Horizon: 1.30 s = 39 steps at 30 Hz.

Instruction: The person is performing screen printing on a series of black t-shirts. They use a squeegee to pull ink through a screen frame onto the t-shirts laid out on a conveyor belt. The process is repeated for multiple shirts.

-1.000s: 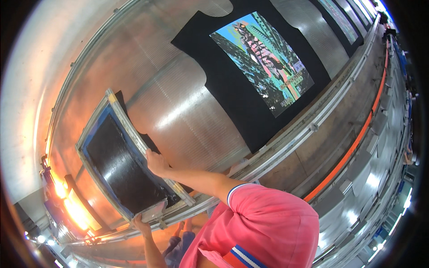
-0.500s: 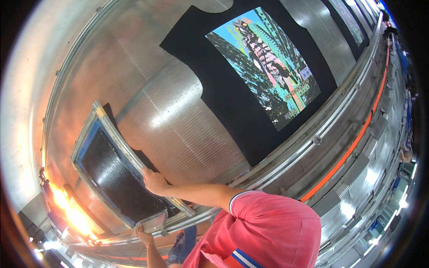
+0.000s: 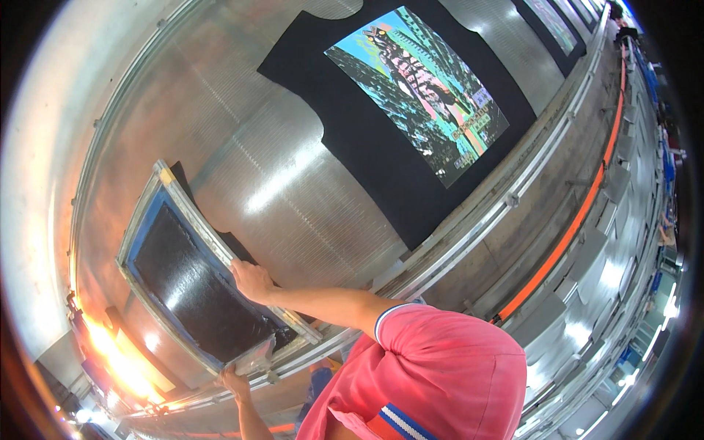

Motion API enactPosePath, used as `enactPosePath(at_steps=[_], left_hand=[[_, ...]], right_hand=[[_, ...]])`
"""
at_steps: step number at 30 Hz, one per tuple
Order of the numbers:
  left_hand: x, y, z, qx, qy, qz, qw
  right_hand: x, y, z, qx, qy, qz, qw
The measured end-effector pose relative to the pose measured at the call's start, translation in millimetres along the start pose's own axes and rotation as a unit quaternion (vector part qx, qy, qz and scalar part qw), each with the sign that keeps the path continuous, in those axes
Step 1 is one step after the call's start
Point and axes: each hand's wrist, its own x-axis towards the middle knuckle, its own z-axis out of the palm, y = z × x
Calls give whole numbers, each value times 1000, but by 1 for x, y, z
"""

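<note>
Gripping screen frame [image 3: 192, 282], right hand [image 3: 251, 280].

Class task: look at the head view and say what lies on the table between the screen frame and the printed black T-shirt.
Only bare, shiny metal table shows between the screen frame and the T-shirt in the head view; nothing rests there.

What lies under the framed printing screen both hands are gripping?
A black garment pokes out past the printing screen along its far edge, on the long metal table. The rest is covered by the dark mesh, so any print there cannot be seen.
</note>
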Motion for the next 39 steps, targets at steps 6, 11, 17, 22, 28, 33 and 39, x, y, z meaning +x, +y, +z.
enactPosePath(at_steps=[6,11,17,22,28,33,39], left_hand=[[27,-1,-9,-13,6,40,999],[40,18,-34,-92,-75,75,990],[71,-13,25,-148,-35,247,957],[48,9,56,-207,98,258,939],[47,14,31,-201,86,219,951],[107,56,-25,-131,-32,233,963],[160,99,-50,-94,-172,218,956]], right_hand=[[11,-4,-9,-4,18,10,1000],[25,2,-14,-83,65,-12,994],[39,33,-11,-176,126,-22,976],[52,61,-8,-200,175,1,964],[54,51,-9,-182,187,7,965],[78,23,-30,-189,201,-8,961],[98,15,-31,-197,181,-16,963]])
